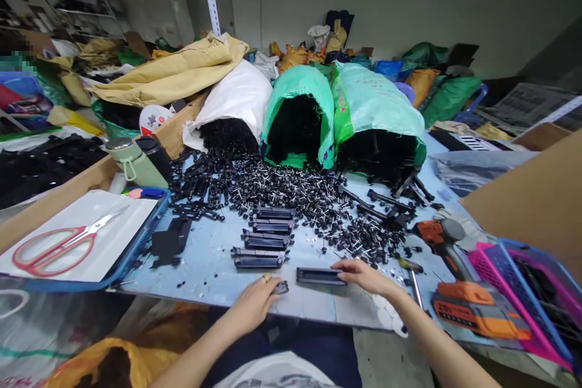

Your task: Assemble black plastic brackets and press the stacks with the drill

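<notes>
Near the table's front edge, my right hand grips the right end of a long black plastic channel piece that lies flat on the blue tabletop. To its left, my left hand is closed on a small black plastic part at its fingertips. Beyond my left hand, several similar black channel pieces lie in a stacked row, with small parts at their ends. Behind them spreads a heap of small black-headed screws. Loose black link-like parts are piled at its left.
Three sacks, one white and two green, spill black parts at the back. An orange cordless drill and a pink basket sit at right. Red-handled scissors rest on a white sheet at left, near a green flask.
</notes>
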Motion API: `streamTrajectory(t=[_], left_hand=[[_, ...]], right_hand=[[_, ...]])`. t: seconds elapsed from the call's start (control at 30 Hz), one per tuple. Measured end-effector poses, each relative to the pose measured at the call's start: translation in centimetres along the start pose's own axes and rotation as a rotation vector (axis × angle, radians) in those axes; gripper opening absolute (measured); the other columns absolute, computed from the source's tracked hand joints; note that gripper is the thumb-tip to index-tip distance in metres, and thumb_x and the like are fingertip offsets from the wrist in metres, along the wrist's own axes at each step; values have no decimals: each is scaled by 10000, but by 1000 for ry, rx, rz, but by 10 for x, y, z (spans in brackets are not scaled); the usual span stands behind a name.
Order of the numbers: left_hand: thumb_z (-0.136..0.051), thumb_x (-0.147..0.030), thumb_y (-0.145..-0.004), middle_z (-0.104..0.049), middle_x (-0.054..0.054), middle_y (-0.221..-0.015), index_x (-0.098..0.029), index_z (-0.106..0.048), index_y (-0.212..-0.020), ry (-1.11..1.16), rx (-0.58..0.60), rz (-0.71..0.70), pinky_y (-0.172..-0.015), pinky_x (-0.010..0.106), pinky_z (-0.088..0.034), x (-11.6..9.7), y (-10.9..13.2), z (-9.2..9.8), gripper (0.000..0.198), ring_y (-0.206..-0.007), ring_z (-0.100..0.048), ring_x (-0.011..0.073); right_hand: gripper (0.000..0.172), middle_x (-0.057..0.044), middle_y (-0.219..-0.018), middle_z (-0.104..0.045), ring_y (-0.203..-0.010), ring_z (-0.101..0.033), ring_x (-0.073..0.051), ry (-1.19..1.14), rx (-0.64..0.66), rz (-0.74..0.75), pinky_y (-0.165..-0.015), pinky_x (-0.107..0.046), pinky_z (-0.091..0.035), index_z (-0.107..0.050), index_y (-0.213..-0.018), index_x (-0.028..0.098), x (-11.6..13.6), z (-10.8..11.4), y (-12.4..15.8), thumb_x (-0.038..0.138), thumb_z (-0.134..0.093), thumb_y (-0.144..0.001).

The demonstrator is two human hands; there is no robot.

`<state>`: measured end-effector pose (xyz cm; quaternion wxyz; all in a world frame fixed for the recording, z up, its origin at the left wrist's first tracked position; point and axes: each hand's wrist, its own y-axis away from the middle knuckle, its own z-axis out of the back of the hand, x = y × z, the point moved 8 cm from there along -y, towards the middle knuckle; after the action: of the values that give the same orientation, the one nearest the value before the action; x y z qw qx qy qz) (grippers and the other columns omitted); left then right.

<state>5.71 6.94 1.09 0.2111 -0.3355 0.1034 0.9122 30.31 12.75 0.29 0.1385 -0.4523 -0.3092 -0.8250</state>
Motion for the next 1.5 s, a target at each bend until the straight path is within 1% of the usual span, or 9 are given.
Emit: streamTrajectory(t=[0.17,0.27,0.37,0.53,0.73,0.93,1.03,1.27,1.5], left_hand=[[-398,-153,-820,-502,92,-1045,-187,-452,-1143,-163,-70,45,-838,364,-420,16,-17,-22,329,-953,-508,209],[-371,-154,-832,-505,81,-1022,-181,-454,-1111,-168,-137,44,-835,360,-419,18,-24,-14,292,-957,-505,203],[-402,-169,-818,-516,78,-1008,-180,-459,-1088,-87,-168,69,-818,345,-428,20,-20,-1,276,-935,-520,196],[-490,-212,-771,-544,69,-1037,-197,-459,-1067,95,-218,123,-848,336,-416,24,-2,21,299,-965,-531,192],[-487,-302,-783,-596,37,-953,-204,-444,-1089,253,-278,185,-772,316,-449,-1,-6,17,324,-847,-575,170],[-314,-359,-870,-578,56,-934,-181,-487,-1171,428,-236,157,-692,293,-467,-38,-27,-4,390,-607,-548,109],[-349,-337,-863,-559,55,-905,-172,-479,-1198,424,-341,148,-767,305,-444,-45,-31,3,395,-767,-555,142],[-388,-317,-857,-522,49,-859,-199,-551,-1125,332,-431,128,-753,297,-429,-54,-32,11,335,-792,-520,145],[-344,-330,-877,-517,82,-975,-178,-537,-1125,500,-700,173,-782,290,-442,-64,-27,15,349,-913,-519,164]], right_hand=[[538,-118,-1177,-492,-1075,-417,-272,547,-229,218,-925,-419,-317,-458,-1221,192,34,-37,-1,324,-594,-718],[488,-94,-1120,-505,-1032,-445,-225,507,-240,358,-900,-381,-351,-414,-1234,215,61,-61,-12,209,-523,-759],[536,-79,-1101,-480,-982,-469,-180,296,-330,488,-863,-324,-389,-342,-1247,221,79,-53,-2,161,-512,-742],[473,-57,-990,-499,-909,-493,-176,305,-267,413,-812,-301,-409,-435,-1146,214,53,-27,40,150,-535,-689],[459,-89,-1064,-521,-1008,-444,-246,610,-216,280,-895,-411,-338,-464,-1197,235,30,-50,39,279,-547,-748],[458,-63,-912,-567,-679,-554,-167,-211,-357,198,-633,-324,-473,-372,-1274,262,41,-71,-7,463,-335,-865],[539,-15,-661,-547,-491,-497,-133,-554,-276,159,-466,-269,-439,-331,-1310,228,38,-79,-18,505,-352,-848],[451,-27,-832,-501,-576,-485,-102,-226,-264,362,-572,-271,-462,-444,-1251,275,62,-55,-4,436,-451,-830],[472,-62,-962,-511,-619,-518,-126,-258,-452,408,-592,-297,-485,-351,-1309,284,75,-68,6,414,-400,-858]])
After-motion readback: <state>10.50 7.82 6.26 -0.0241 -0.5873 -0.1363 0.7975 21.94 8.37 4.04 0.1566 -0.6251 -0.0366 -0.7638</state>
